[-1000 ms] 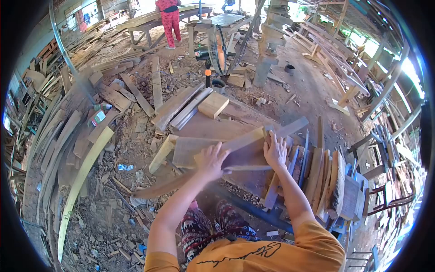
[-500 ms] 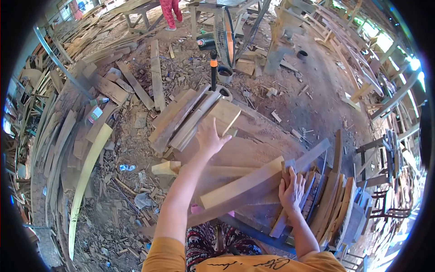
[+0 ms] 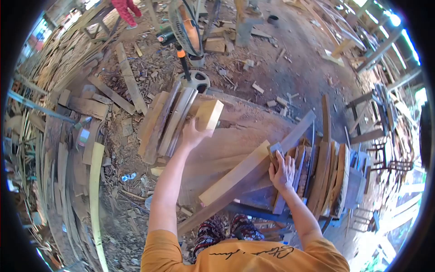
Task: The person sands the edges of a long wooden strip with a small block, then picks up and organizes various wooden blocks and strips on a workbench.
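My left hand (image 3: 195,135) has its thumb and fingers around the near end of a thick, light wooden block (image 3: 210,113), beside a row of planks (image 3: 170,120). Under my right hand (image 3: 283,172) is a small dark wooden block (image 3: 274,150), with my fingers bent over its side. That small block sits at the upper end of a long pale beam (image 3: 235,174). The beam slants across the wooden work surface (image 3: 235,140), and a darker plank (image 3: 213,211) lies along its near side.
Several boards (image 3: 328,177) stand in a row to the right. A fan (image 3: 186,29) stands beyond the work surface. Long timber strips (image 3: 96,181) lie on the left, with scraps over the ground. A person's red trouser legs (image 3: 124,11) show at the far left.
My left hand has gone from spread over the light block to closed around its near end, and the block has turned. The right hand stays on the small block. The view has shifted.
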Demonstrator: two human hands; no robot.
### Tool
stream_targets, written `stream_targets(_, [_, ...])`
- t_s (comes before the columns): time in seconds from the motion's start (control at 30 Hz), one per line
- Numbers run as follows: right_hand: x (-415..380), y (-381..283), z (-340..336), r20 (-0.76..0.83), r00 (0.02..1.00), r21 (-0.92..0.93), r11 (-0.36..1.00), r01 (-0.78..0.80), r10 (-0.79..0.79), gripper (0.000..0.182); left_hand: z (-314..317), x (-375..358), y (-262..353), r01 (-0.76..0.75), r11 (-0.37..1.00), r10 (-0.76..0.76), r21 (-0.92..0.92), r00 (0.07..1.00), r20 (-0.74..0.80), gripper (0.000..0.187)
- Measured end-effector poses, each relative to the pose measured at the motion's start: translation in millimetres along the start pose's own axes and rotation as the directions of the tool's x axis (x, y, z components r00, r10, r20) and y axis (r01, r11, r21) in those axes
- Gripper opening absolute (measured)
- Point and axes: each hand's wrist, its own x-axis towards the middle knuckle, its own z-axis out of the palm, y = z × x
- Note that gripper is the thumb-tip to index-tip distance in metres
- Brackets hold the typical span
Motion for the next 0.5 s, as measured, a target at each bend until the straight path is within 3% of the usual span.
stream_targets(0.03, [-1.1,-0.5,-0.5,0.011,1.0,-0.001,1.0,-0.023,0.023,0.058,-1.8,-8.3,-6.9,0.002,1.0,-0.002,0.01,1.0,0.024,0.09])
stream_targets(0.07, [-1.1,-1.2,-1.1,0.025,0.999,-0.006,1.0,-0.031,0.031,0.057,-3.5,-19.0,-14.1,0.027,0.949,0.016,-0.315,0.991,0.134,0.085])
stream_targets(0.1, [-0.8,-1.6,-1.3,0.034,0.999,-0.012,0.999,-0.035,0.035,0.057,-6.7,-28.6,-20.0,0.087,0.793,0.066,-0.603,0.972,0.227,0.08])
stream_targets(0.17, [-1.1,-1.1,-0.8,0.024,0.999,-0.022,0.999,-0.033,0.034,0.057,-21.9,-47.2,-25.3,0.113,0.784,0.09,-0.611,0.952,0.292,0.07])
stream_targets(0.23, [-1.3,-1.0,-0.2,0.03,0.999,-0.016,0.999,-0.032,0.032,0.057,-32.4,-56.3,-36.9,0.302,0.691,-0.063,-0.657,0.93,0.362,0.066])
stream_targets(0.37, [-1.0,-2.4,-1.0,0.018,1.0,-0.031,0.999,-0.025,0.025,0.057,-39.5,-50.8,-53.8,0.218,0.792,-0.033,-0.571,0.948,0.316,0.051])
stream_targets(0.5, [-0.4,-4.0,-1.8,-0.003,1.0,-0.052,0.998,-0.027,0.027,0.056,-36.4,-55.8,-44.7,0.11,0.838,0.019,-0.534,0.973,0.23,0.051])
